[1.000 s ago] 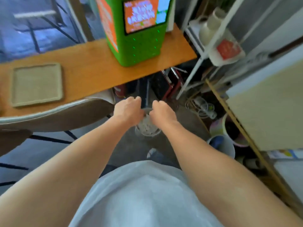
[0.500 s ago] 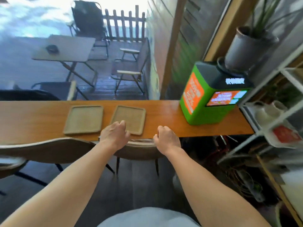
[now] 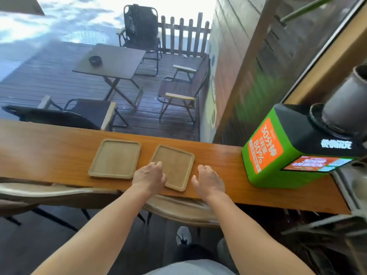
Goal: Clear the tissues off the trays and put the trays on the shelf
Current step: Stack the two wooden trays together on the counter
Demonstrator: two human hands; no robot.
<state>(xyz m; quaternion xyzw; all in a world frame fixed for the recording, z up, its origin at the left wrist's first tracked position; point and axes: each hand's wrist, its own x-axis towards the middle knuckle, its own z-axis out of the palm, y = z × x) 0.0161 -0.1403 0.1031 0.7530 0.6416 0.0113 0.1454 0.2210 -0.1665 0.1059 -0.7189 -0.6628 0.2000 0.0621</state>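
Both trays (image 3: 116, 158) (image 3: 175, 167) lie bare on the desk (image 3: 49, 147) — tissues cleared, shelving left. Left hand (image 3: 149, 176) overlaps the right tray's edge, loosely curled and empty; right hand (image 3: 208, 180) likewise, beside it.

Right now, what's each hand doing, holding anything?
Left hand: empty, fingers loosely curled, over the near left corner of the right tray.
Right hand: open and empty, above the counter beside that tray.
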